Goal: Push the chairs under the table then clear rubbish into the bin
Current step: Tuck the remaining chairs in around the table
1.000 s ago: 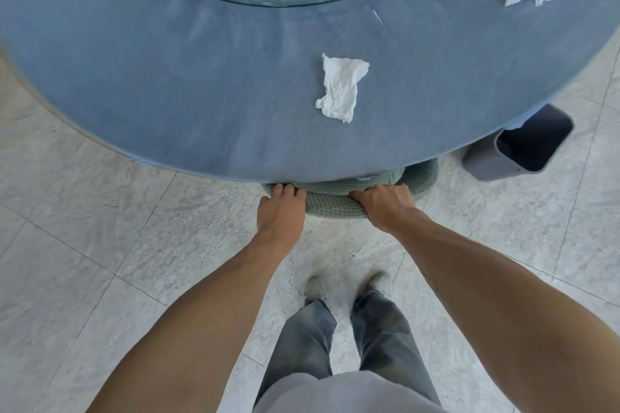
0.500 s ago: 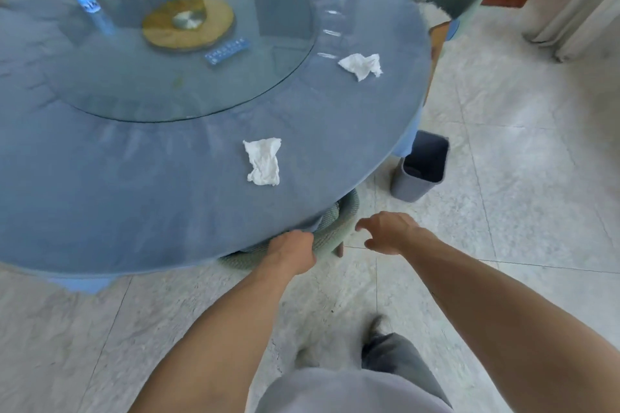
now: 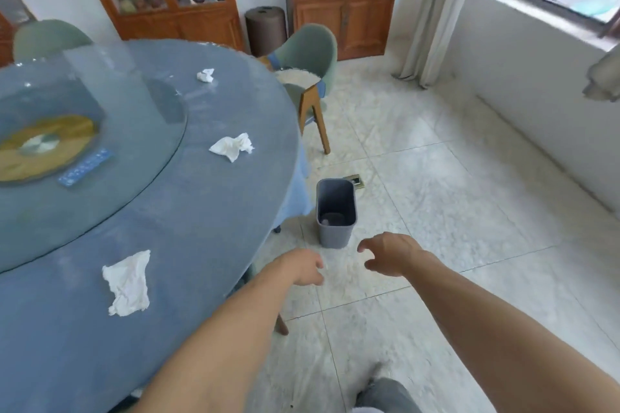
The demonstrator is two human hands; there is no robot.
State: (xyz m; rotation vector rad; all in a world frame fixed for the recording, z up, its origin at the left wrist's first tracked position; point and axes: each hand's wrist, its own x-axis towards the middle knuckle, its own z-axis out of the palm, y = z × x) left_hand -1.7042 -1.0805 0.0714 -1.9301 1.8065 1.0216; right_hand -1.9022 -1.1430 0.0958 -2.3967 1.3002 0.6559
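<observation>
A round blue table (image 3: 188, 245) fills the left. Three crumpled white tissues lie on it: a near one (image 3: 127, 283), a middle one (image 3: 231, 146) and a far one (image 3: 205, 75). A grey bin (image 3: 335, 213) stands on the floor by the table's right edge. A green chair (image 3: 310, 54) stands pulled out at the far right of the table. Only a brown leg (image 3: 281, 325) shows of the chair under the near edge. My left hand (image 3: 303, 266) and my right hand (image 3: 391, 253) hover empty over the floor before the bin, fingers loosely curled.
A glass turntable (image 3: 110, 131) with a blue strip on it covers the table's middle. Another green chair (image 3: 47, 37) stands at the far left. Wooden cabinets (image 3: 345, 10) and a dark cylinder (image 3: 265, 28) line the back wall. A curtain (image 3: 432, 10) and a low window wall are at right.
Both hands have come off the green chair back at the table's near edge. The view has lifted and turned right, bringing the bin and the far chair into sight.
</observation>
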